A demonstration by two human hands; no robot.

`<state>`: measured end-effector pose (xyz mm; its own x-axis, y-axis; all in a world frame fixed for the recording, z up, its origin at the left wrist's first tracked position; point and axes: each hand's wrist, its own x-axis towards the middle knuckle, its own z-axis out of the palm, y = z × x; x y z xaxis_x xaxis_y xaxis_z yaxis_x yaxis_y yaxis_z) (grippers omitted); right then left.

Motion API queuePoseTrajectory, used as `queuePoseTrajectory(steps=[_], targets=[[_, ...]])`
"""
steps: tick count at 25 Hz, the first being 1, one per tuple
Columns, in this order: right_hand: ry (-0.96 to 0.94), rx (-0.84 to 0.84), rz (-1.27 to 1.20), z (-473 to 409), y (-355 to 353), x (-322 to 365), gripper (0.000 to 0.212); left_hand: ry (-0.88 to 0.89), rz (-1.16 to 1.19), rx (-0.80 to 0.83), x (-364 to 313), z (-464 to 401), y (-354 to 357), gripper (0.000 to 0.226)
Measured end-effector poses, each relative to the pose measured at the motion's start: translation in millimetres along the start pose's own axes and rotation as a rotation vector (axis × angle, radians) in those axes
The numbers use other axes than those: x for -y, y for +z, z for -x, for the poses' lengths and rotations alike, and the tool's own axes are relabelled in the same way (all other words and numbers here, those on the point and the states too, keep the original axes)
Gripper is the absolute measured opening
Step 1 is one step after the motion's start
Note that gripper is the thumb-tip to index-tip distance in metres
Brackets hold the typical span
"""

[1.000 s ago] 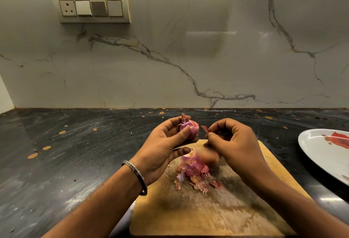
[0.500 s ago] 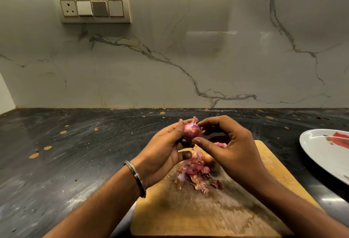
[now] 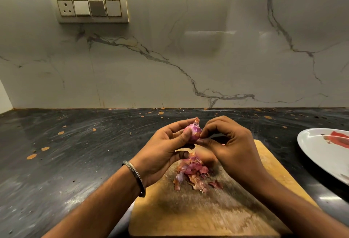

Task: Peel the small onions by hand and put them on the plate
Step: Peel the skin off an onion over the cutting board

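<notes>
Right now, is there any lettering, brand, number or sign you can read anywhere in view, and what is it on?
Bangle on the left wrist: raised letters run along its band, too small and skewed to read for certain.
Switch panel on the wall: no lettering, only a three-pin socket and three plain rockers.
Plate: a red motif, no words.
Onion, peels and cutting board: no text.

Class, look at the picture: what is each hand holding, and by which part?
The left hand grips the small onion round its body. The right hand pinches loose skin at the onion's side.
</notes>
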<state>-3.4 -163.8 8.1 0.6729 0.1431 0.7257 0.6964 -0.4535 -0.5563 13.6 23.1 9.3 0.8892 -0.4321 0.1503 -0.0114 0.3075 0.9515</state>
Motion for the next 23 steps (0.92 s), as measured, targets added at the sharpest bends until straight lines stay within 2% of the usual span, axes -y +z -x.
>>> queuePoseTrajectory(steps=[2,5,6,8,12,16,20,23], targets=[[0.051,-0.005,-0.04,0,1,-2,0.014,0.019,0.009,-0.042,0,-1,-1,0.042],[0.248,0.005,-0.254,-1,-1,-3,0.045,0.068,-0.022,-0.097,-1,-1,-2,0.044],[0.286,0.032,-0.308,-2,-1,-4,0.049,0.089,-0.064,-0.108,0,-1,-2,0.044],[0.306,0.08,-0.355,-1,1,-8,0.042,0.125,-0.135,-0.125,2,-1,0,0.046],[0.32,0.045,-0.431,-2,-1,-13,0.03,0.116,-0.104,-0.088,2,-1,1,0.052],[0.325,0.046,-0.468,-3,-1,-13,0.042,0.106,-0.113,-0.106,-1,-1,-1,0.044],[0.352,0.076,-0.492,-2,2,-11,0.043,0.133,-0.102,-0.127,1,-1,0,0.048],[0.34,0.053,-0.467,-1,1,-9,0.051,0.134,-0.148,-0.095,0,0,-1,0.047]])
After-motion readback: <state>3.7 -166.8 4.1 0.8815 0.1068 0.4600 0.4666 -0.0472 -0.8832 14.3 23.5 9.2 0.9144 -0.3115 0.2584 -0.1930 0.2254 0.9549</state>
